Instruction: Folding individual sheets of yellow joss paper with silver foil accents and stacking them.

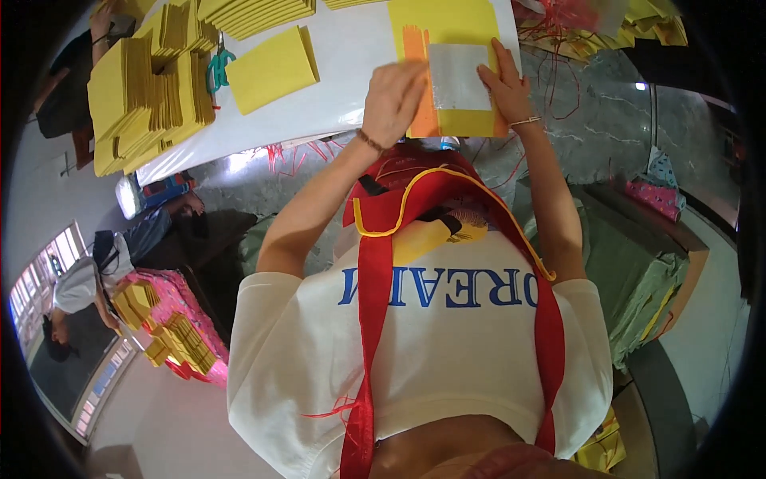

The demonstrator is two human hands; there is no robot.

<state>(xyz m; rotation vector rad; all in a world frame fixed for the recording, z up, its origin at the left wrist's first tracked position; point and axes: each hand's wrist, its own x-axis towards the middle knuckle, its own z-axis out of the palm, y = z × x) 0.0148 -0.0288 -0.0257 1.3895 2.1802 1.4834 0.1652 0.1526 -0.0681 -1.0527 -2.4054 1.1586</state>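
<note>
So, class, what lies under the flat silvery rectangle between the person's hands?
Yellow paper shows above and below the flat silvery rectangle, and orange paper along its left side. Whatever lies directly beneath is covered.

Yellow sheet (455, 24) — matt paper; tabletop (343, 68) — smooth, glossy.

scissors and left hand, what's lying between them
Head view: from the scissors, a folded yellow paper, then bare white tabletop, before the left hand.

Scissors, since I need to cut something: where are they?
In the head view, the scissors are at upper left on the table, between yellow stacks and a folded yellow sheet.
</note>
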